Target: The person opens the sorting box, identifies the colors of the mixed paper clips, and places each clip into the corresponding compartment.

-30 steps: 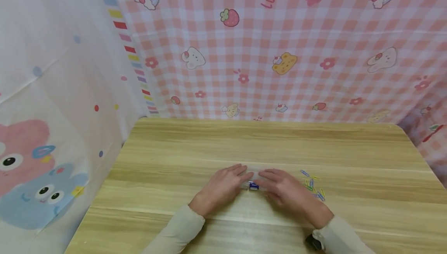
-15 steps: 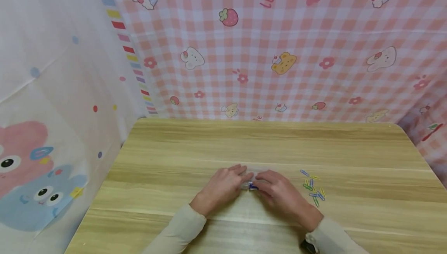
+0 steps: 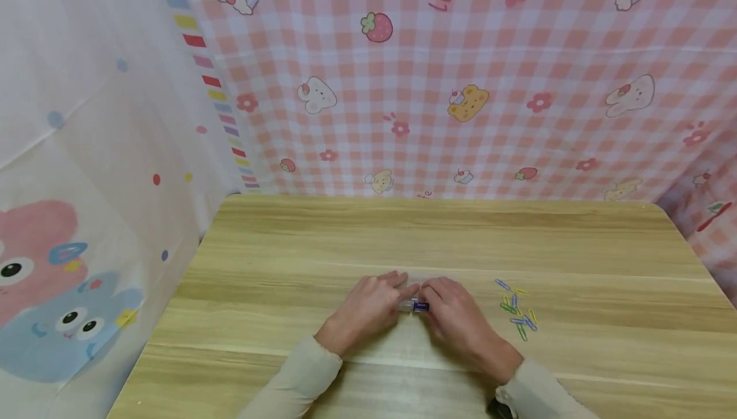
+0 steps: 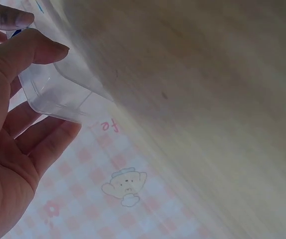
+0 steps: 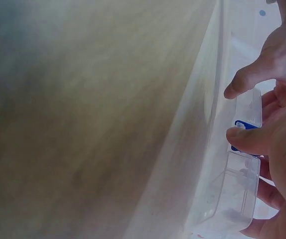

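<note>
Wooden tabletop point(image 3: 368, 233), edges point(image 3: 437, 201) distant, hands point(image 3: 368, 307) point(image 3: 457, 313) holding box point(image 5: 238, 191)

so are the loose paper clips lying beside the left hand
No, the head view shows the paper clips on the wooden table, beyond the right hand.

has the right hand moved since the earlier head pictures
Yes: in the head view, the right hand has shifted leftward, away from the scattered paper clips.

Cream long sleeves point(image 3: 295, 379), small black piece point(image 3: 499, 409) below right cuff point(image 3: 516, 386)
</note>
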`<state>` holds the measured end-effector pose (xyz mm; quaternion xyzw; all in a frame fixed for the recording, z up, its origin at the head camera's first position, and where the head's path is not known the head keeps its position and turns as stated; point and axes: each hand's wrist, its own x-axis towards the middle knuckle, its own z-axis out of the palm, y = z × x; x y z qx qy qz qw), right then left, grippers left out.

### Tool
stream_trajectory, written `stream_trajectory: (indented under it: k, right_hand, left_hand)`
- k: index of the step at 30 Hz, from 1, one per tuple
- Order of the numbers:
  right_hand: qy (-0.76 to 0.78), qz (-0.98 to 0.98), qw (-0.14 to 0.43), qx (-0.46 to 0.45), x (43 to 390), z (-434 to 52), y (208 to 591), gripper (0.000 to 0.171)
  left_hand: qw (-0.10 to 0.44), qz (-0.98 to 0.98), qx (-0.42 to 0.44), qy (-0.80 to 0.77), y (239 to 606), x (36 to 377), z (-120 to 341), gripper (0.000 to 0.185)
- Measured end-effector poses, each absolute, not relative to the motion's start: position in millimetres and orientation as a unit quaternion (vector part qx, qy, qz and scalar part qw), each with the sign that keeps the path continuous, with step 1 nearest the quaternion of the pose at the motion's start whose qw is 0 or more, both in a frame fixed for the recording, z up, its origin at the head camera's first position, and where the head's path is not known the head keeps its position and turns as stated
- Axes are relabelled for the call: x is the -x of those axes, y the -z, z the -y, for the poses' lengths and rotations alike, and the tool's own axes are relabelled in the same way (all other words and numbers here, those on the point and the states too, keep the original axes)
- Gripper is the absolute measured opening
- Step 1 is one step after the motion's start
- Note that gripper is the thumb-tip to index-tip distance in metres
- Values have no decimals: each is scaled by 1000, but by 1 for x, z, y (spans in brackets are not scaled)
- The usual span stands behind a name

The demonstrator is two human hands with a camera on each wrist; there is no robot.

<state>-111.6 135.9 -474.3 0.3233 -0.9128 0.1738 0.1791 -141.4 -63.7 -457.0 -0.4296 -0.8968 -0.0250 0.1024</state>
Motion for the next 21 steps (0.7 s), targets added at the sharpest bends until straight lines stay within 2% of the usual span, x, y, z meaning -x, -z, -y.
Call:
stream_trajectory:
  k: [9, 15, 21]
  right_hand:
    - [-152, 921, 150, -325, 110, -134, 471, 15]
    - [-202, 896, 175, -354, 113, -143, 470, 22]
    - [-242, 883, 162, -368, 113, -153, 470, 27]
  left_hand:
    - [119, 894, 430, 40, 454, 144, 64, 65]
    - [95, 897, 427, 65, 453, 144, 65, 57]
    - [83, 899, 428, 45, 452, 143, 66, 57]
